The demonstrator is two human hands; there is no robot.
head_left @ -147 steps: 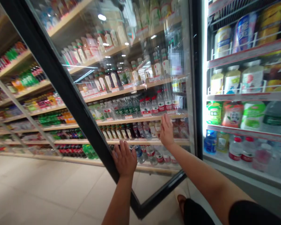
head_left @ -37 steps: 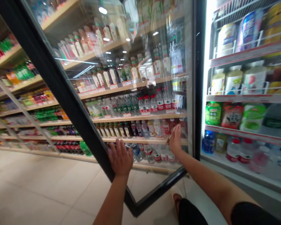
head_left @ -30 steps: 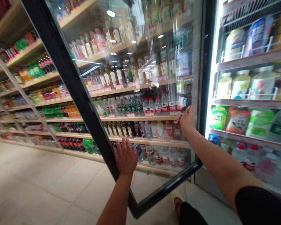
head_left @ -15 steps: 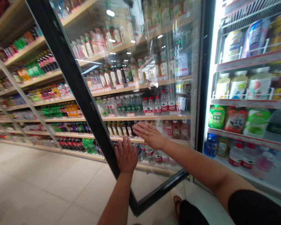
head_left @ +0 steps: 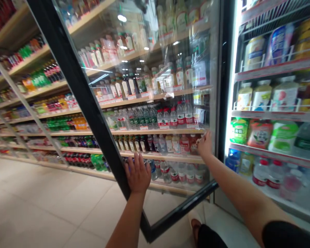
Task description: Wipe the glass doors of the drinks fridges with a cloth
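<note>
My left hand [head_left: 137, 173] lies flat against the black frame of the glass door [head_left: 98, 117] and the pane beside it, fingers stretched upward. Farther right, my right hand [head_left: 205, 146] is at the pane's hinge side, its fingers curled together near the glass. Something small and pale shows at those fingertips, too unclear to name. The door stands swung open from a lit drinks fridge [head_left: 271, 115]. Through the glass, rows of bottles on wooden shelves are visible, with lights reflected on the pane.
Bottled drinks fill the fridge shelves at the right. Long wooden shelves [head_left: 80, 149] of bottles run along the left and behind the door. Pale tiles [head_left: 54, 203] cover the floor, and my foot [head_left: 195, 222] is below the door's lower edge.
My right hand has moved right across the glass, from the middle of the pane to its hinge side, and its fingers have gone from stretched to curled. My left hand stays on the frame.
</note>
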